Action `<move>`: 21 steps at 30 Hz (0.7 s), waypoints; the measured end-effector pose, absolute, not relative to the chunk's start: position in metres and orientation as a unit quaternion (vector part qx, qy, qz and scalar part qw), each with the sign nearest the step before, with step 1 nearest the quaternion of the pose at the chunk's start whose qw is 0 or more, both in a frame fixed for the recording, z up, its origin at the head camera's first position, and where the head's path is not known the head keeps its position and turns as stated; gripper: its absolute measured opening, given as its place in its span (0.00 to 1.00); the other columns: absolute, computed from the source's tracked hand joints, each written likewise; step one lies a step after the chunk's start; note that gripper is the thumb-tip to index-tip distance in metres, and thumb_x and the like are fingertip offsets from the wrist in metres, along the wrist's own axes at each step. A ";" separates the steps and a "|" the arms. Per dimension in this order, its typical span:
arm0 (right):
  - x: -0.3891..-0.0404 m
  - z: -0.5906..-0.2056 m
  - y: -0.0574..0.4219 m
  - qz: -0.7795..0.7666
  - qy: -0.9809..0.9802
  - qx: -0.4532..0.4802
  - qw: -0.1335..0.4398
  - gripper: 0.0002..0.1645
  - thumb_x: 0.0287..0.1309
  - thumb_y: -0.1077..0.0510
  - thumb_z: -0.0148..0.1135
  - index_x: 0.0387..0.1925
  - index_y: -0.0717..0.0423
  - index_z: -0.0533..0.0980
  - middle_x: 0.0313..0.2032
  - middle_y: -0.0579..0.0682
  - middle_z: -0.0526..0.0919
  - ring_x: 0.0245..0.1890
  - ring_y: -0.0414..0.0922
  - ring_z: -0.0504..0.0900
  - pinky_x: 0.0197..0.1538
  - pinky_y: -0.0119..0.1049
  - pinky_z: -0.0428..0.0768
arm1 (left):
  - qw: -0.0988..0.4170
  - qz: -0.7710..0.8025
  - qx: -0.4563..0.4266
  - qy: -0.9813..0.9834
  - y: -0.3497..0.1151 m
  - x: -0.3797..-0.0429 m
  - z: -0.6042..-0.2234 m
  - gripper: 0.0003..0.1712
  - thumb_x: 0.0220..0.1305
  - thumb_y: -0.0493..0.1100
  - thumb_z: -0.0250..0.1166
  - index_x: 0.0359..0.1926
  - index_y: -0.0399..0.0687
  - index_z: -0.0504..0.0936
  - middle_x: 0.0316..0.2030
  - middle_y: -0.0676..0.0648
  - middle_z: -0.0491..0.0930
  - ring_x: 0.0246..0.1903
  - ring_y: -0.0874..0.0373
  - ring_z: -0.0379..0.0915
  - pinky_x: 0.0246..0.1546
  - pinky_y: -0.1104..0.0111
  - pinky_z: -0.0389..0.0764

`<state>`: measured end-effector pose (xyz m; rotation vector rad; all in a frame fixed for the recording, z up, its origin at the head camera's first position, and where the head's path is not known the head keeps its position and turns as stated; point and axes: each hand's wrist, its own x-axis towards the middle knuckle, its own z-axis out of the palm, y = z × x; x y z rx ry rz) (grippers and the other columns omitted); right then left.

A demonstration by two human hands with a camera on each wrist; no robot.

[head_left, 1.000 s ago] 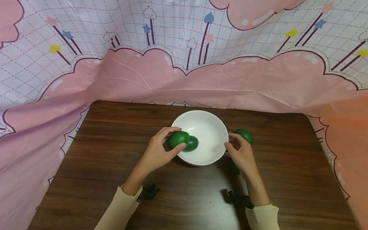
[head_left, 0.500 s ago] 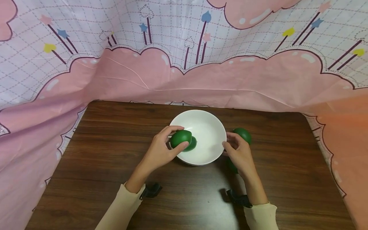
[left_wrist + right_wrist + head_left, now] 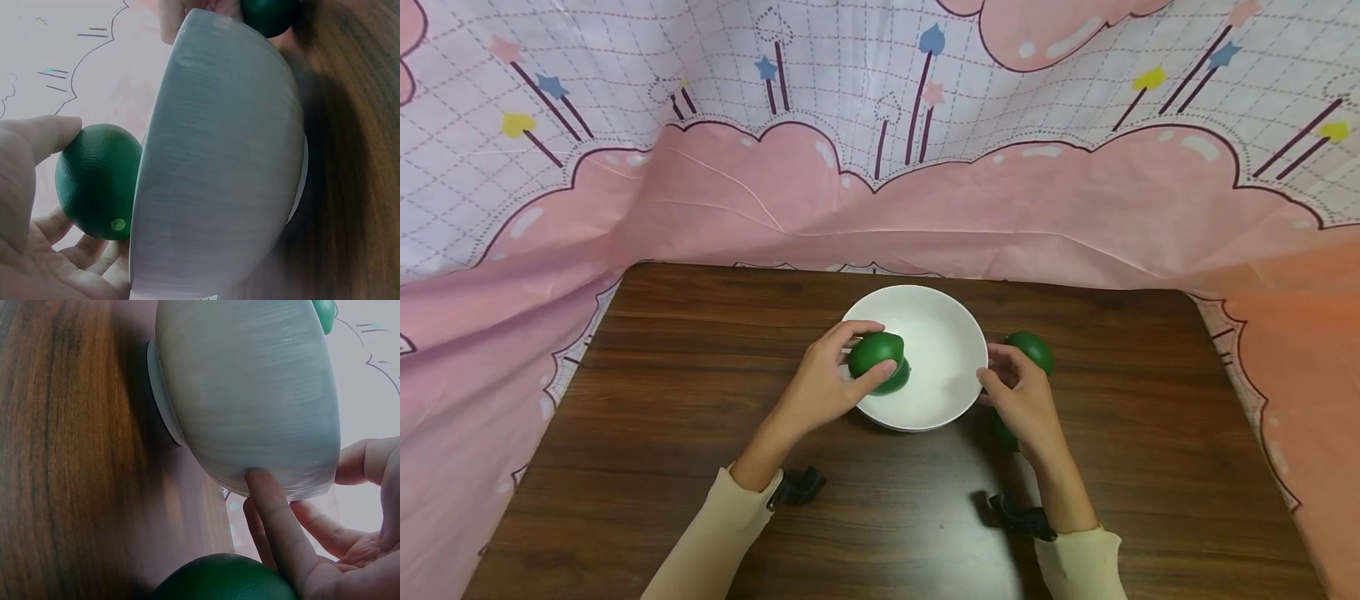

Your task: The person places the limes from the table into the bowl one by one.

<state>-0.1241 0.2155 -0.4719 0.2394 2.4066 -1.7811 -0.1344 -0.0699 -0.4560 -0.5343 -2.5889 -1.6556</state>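
My left hand (image 3: 823,379) grips a green lime (image 3: 874,352) between thumb and fingers, above the left side of a white bowl (image 3: 943,358). Another lime (image 3: 895,382) lies inside the bowl, partly hidden by the held one. In the left wrist view, the held lime (image 3: 100,181) is at the bowl's rim level, with a pale stem spot showing. My right hand (image 3: 1022,396) holds the bowl's right side, thumb at the rim and fingers against the outer wall (image 3: 250,406). Beyond that hand lies a lime (image 3: 1032,350); one more lime (image 3: 1002,432) is mostly hidden beneath it.
The bowl stands on a dark wooden table (image 3: 700,333). A pink and white patterned cloth (image 3: 880,208) hangs behind the table and along its sides. Each wrist wears a black strap with a small device (image 3: 1022,517).
My left hand has moved a little to the right and away from me with its lime, further over the bowl. The right hand keeps its hold on the bowl.
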 end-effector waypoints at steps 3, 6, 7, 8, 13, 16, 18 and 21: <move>-0.124 -0.472 0.215 -0.591 0.800 0.081 0.069 0.26 0.74 0.60 0.60 0.69 0.61 0.73 0.62 0.65 0.80 0.58 0.60 0.85 0.43 0.36 0.92 | -0.001 -0.528 -0.165 -0.833 -0.069 -0.138 -0.455 0.31 0.66 0.50 0.75 0.66 0.47 0.79 0.60 0.49 0.83 0.57 0.52 0.82 0.54 0.53 0.88; -0.124 -0.472 0.215 -0.589 0.802 0.081 0.068 0.26 0.74 0.59 0.60 0.69 0.61 0.73 0.62 0.65 0.80 0.57 0.60 0.86 0.43 0.36 0.92 | -0.010 -0.521 -0.161 -0.838 -0.067 -0.142 -0.454 0.30 0.66 0.51 0.75 0.66 0.48 0.79 0.60 0.48 0.83 0.58 0.51 0.82 0.55 0.52 0.87; -0.124 -0.472 0.216 -0.588 0.802 0.081 0.067 0.26 0.74 0.59 0.60 0.69 0.61 0.73 0.62 0.65 0.80 0.57 0.60 0.86 0.43 0.36 0.92 | -0.011 -0.519 -0.160 -0.840 -0.066 -0.144 -0.454 0.30 0.67 0.51 0.74 0.66 0.48 0.79 0.60 0.48 0.83 0.58 0.50 0.82 0.55 0.52 0.87; -0.124 -0.471 0.216 -0.587 0.803 0.080 0.067 0.26 0.74 0.59 0.60 0.69 0.61 0.73 0.62 0.65 0.80 0.57 0.59 0.86 0.43 0.36 0.92 | -0.012 -0.516 -0.160 -0.842 -0.066 -0.145 -0.453 0.30 0.67 0.52 0.74 0.66 0.48 0.79 0.60 0.48 0.83 0.58 0.50 0.82 0.55 0.52 0.87; -0.124 -0.471 0.216 -0.587 0.803 0.079 0.066 0.26 0.74 0.59 0.60 0.69 0.61 0.73 0.62 0.65 0.80 0.57 0.59 0.86 0.44 0.37 0.92 | -0.015 -0.508 -0.160 -0.846 -0.063 -0.149 -0.452 0.31 0.67 0.52 0.73 0.66 0.47 0.79 0.60 0.48 0.83 0.58 0.50 0.82 0.57 0.52 0.86; -0.125 -0.472 0.215 -0.588 0.802 0.079 0.066 0.26 0.74 0.59 0.60 0.69 0.61 0.73 0.62 0.65 0.80 0.57 0.59 0.86 0.44 0.37 0.92 | -0.019 -0.506 -0.159 -0.848 -0.062 -0.150 -0.451 0.31 0.67 0.52 0.73 0.66 0.47 0.79 0.60 0.48 0.83 0.58 0.51 0.82 0.58 0.53 0.86; -0.125 -0.472 0.215 -0.590 0.801 0.079 0.067 0.26 0.74 0.60 0.60 0.69 0.62 0.73 0.62 0.65 0.80 0.57 0.59 0.86 0.43 0.36 0.92 | -0.022 -0.503 -0.156 -0.850 -0.062 -0.151 -0.451 0.31 0.67 0.53 0.73 0.66 0.48 0.79 0.60 0.48 0.83 0.58 0.51 0.81 0.57 0.53 0.86; -0.125 -0.472 0.215 -0.592 0.799 0.079 0.068 0.26 0.74 0.60 0.60 0.69 0.62 0.73 0.62 0.66 0.80 0.57 0.60 0.86 0.43 0.36 0.92 | -0.024 -0.502 -0.154 -0.851 -0.061 -0.153 -0.451 0.31 0.67 0.52 0.74 0.67 0.47 0.79 0.60 0.47 0.82 0.57 0.51 0.81 0.57 0.52 0.86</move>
